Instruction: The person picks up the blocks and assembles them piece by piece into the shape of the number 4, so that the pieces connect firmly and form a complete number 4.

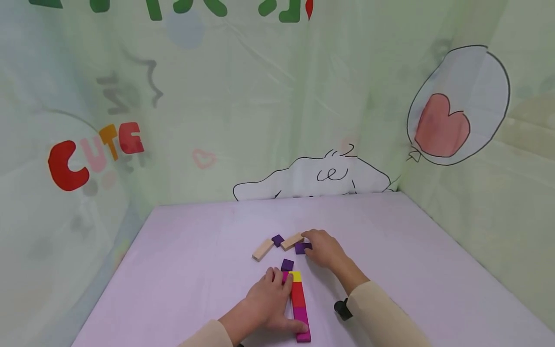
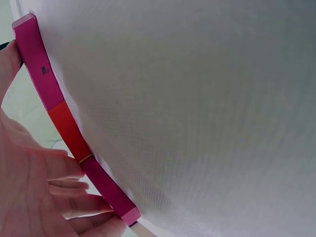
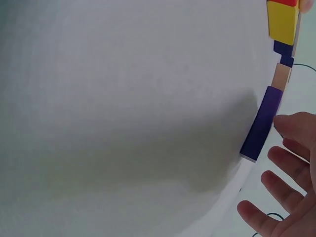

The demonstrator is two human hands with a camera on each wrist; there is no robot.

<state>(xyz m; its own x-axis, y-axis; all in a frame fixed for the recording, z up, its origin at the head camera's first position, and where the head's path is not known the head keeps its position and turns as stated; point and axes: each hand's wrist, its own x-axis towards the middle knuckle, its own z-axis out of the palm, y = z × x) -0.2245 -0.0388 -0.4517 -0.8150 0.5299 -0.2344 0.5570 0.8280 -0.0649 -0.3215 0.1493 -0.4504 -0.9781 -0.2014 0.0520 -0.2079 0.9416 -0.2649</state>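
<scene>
Your left hand [image 1: 266, 301] lies flat on the pink tabletop [image 1: 186, 270], fingers straight and pressed against the side of the row of coloured blocks [image 1: 299, 306] (yellow at the far end, red in the middle, magenta nearest you). The thumb reaches along the magenta end at 5 o'clock of the hand. The left wrist view confirms straight fingers [image 2: 69, 168] touching the row's side, nothing gripped.

Your right hand [image 1: 325, 248] rests at 1 o'clock of the row, fingers loosely spread over a purple block [image 1: 300, 248], fingertips touching it; I cannot tell whether it is pinched. A second purple block [image 1: 287, 264] sits just beyond the yellow end. At 11 o'clock of the right hand lie two plain wooden blocks [image 1: 277, 246] with a third purple block [image 1: 277, 239] between them.
</scene>
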